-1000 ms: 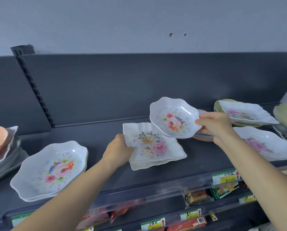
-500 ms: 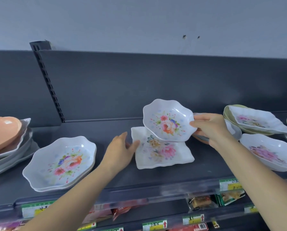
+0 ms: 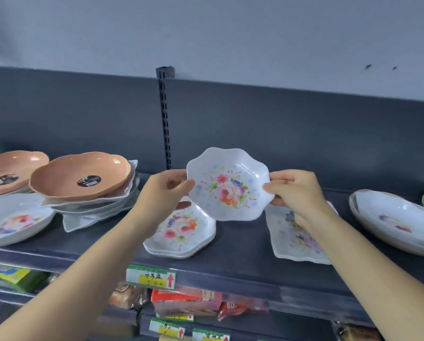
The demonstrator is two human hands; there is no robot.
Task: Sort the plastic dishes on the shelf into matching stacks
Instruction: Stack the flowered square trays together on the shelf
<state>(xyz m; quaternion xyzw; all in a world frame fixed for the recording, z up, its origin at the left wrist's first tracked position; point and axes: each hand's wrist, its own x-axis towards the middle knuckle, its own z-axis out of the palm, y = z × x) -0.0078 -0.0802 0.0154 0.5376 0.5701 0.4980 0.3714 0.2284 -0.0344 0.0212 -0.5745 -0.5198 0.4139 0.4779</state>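
Observation:
A white scalloped floral dish (image 3: pixel 229 184) is held in the air above the shelf. My left hand (image 3: pixel 165 190) pinches its left rim and my right hand (image 3: pixel 293 190) pinches its right rim. Just below and to the left lies a small stack of matching scalloped floral dishes (image 3: pixel 181 232) on the dark shelf (image 3: pixel 243 244). A white square floral dish (image 3: pixel 294 237) lies under my right forearm, partly hidden.
At the left stand orange dishes (image 3: pixel 82 177) on a pile of white ones, with a large floral dish (image 3: pixel 14 222) in front. A white oval dish (image 3: pixel 393 220) sits at the right. Price tags and packaged goods fill the lower shelf.
The view has swung left. My left hand let go of the square dish and took the scalloped dish's left rim. The dish has moved left, over the matching stack.

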